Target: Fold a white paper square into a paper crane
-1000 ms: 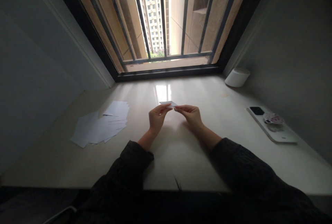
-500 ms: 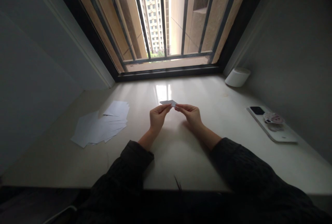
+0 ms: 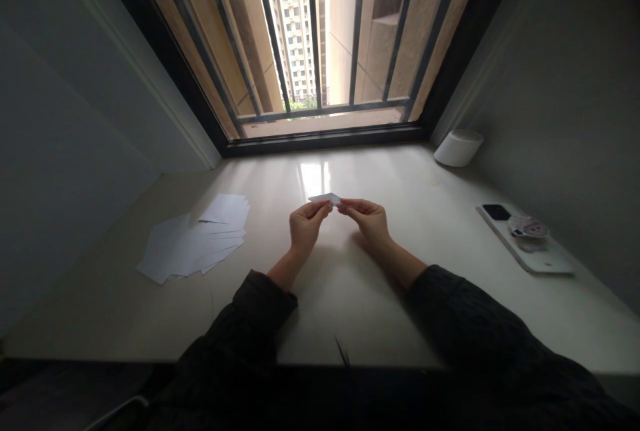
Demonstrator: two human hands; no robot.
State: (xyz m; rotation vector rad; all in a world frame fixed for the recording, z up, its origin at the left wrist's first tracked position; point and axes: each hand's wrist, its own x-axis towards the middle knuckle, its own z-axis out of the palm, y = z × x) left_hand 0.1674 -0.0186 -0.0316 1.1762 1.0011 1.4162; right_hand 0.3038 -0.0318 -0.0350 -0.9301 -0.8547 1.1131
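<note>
A small folded piece of white paper is held just above the pale sill, in the middle of the view. My left hand pinches its near left edge between thumb and fingers. My right hand pinches its right end with the fingertips. Both hands are closed on the paper and nearly touch each other. Dark sleeves cover both forearms.
A fanned pile of white sheets lies to the left. A white phone with a round sticker grip lies at the right. A white roll stands in the far right corner. A barred window runs along the back.
The hands and the folded paper have shifted only very slightly; the grip is the same.
</note>
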